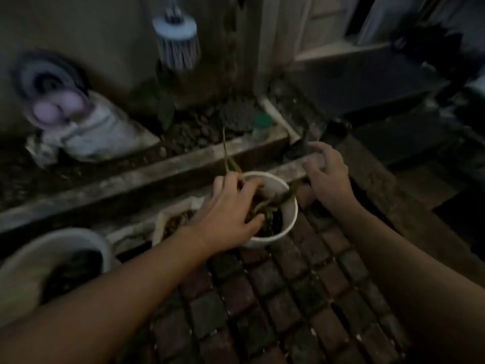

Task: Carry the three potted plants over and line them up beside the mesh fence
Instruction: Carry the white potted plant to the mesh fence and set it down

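Dim light falls on dark brick paving, a concrete kerb and a stained wall.

A: Very dim, dusk-like; no clear light source; colours muddy; the brick paving is grainy.

B: Motion blur smears the figurine and brush top left; edges bend; the right side sinks into shadow.

Brick paving carries a white pot and a grey pot.
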{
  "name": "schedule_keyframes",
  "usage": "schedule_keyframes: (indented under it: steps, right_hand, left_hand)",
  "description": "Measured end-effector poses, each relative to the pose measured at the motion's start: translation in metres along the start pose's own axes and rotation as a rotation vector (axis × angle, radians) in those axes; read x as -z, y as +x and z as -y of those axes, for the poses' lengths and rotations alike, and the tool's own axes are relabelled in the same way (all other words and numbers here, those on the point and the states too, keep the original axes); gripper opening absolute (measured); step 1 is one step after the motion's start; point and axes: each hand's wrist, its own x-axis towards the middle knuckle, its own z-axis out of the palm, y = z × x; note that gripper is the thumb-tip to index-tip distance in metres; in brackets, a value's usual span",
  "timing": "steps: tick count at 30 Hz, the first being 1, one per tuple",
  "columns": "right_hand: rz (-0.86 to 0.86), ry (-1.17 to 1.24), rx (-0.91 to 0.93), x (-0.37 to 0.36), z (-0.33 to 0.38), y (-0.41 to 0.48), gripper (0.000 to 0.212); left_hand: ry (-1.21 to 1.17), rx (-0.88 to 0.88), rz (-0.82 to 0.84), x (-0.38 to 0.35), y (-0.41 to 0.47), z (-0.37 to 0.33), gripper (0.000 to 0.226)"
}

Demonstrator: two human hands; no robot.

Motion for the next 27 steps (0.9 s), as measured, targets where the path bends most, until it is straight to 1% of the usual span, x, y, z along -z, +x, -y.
schedule_keyframes:
  steps: [1, 3, 5, 6, 7, 9, 10, 12, 13, 14, 15, 16, 17, 19, 22, 25, 27]
  right_hand:
    - [-0.018, -0.008, -0.014, -0.016, -0.03, -0.013, 0.036]
    - [-0.061, -0.001, 0.022, -0.046, -0.093, -0.026, 0.035]
    - [-0.065, 0.01, 0.101, -0.068, -0.149, -0.036, 0.035]
    - [-0.068, -0.025, 0.154, -0.075, -0.17, -0.036, 0.035]
    - [-0.065, -0.046, 0.208, -0.08, -0.187, -0.03, 0.034]
    - [-0.036, -0.06, 0.313, -0.087, -0.208, -0.019, 0.029]
    - [-0.008, -0.08, 0.377, -0.091, -0.217, -0.016, 0.026]
    - [0.004, -0.161, 0.611, -0.097, -0.231, -0.014, 0.027]
    - [0.013, -0.195, 0.721, -0.099, -0.237, -0.01, 0.032]
    - [0.029, -0.216, 0.764, -0.099, -0.24, -0.007, 0.038]
    - [0.057, -0.224, 0.772, -0.098, -0.242, -0.003, 0.043]
    - [0.088, -0.225, 0.766, -0.095, -0.238, 0.0, 0.045]
    - [0.121, -0.224, 0.764, -0.094, -0.236, 0.002, 0.046]
    - [0.131, -0.2, 0.769, -0.094, -0.232, 0.004, 0.048]
    - [0.086, -0.139, 0.709, -0.101, -0.23, -0.003, 0.053]
    - [-0.013, -0.089, 0.69, -0.112, -0.233, -0.021, 0.056]
    - [-0.061, -0.04, 0.676, -0.115, -0.234, -0.038, 0.06]
  left_hand:
    - [0.009, 0.001, 0.025, -0.029, -0.001, 0.01, 0.064]
    - [0.06, 0.006, 0.047, -0.083, 0.003, 0.026, 0.059]
    - [0.12, -0.023, 0.114, -0.134, 0.004, 0.037, 0.056]
    - [0.166, -0.055, 0.146, -0.158, 0.004, 0.039, 0.056]
    - [0.223, -0.1, 0.146, -0.178, 0.007, 0.045, 0.055]
    - [0.319, -0.175, 0.088, -0.209, 0.014, 0.057, 0.051]
    - [0.323, -0.193, 0.048, -0.222, 0.016, 0.062, 0.049]
    - [0.222, -0.223, -0.07, -0.237, 0.017, 0.07, 0.046]
    - [0.143, -0.222, -0.125, -0.239, 0.018, 0.072, 0.042]
    - [0.042, -0.214, -0.176, -0.24, 0.018, 0.072, 0.034]
    - [-0.062, -0.19, -0.211, -0.238, 0.018, 0.072, 0.026]
    - [-0.161, -0.144, -0.23, -0.234, 0.019, 0.071, 0.025]
    - [-0.219, -0.105, -0.236, -0.231, 0.018, 0.07, 0.031]
    - [-0.176, -0.087, -0.212, -0.228, 0.017, 0.066, 0.039]
    - [-0.11, -0.042, -0.172, -0.226, 0.02, 0.062, 0.037]
    - [-0.13, -0.015, -0.213, -0.227, 0.021, 0.064, 0.038]
    - [-0.19, -0.019, -0.244, -0.231, 0.019, 0.07, 0.04]
